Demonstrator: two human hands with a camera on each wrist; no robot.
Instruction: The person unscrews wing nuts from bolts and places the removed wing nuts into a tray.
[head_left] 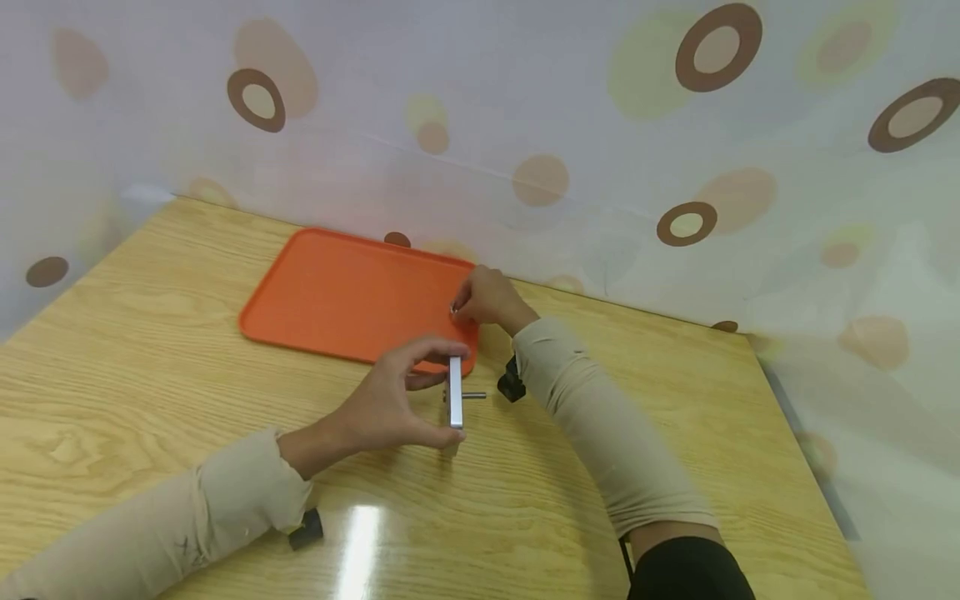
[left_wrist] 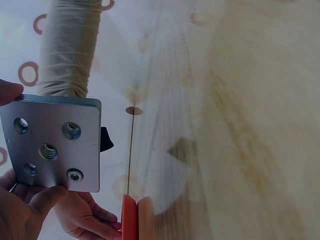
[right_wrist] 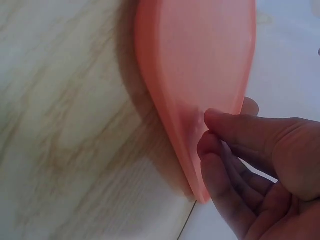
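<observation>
My left hand (head_left: 382,400) holds a square silver metal plate (left_wrist: 55,142) upright by its edges, above the table. The plate has several holes, one threaded, and a socket-head bolt (left_wrist: 75,175) sits in a lower corner. A bolt shank (head_left: 474,395) sticks out of the plate's right side in the head view. Over the right end of the orange tray (head_left: 345,292), my right hand (head_left: 491,298) has its fingertips together around a small shiny metal piece (head_left: 453,310). The fingers largely hide that piece, and its exact kind cannot be told.
The tray lies at the back of the wood-grain table (head_left: 150,375), along the patterned wall covering (head_left: 480,100). Dark wrist-worn devices hang under both sleeves, one below the right forearm (head_left: 512,385). A bright reflection lies on the front of the table.
</observation>
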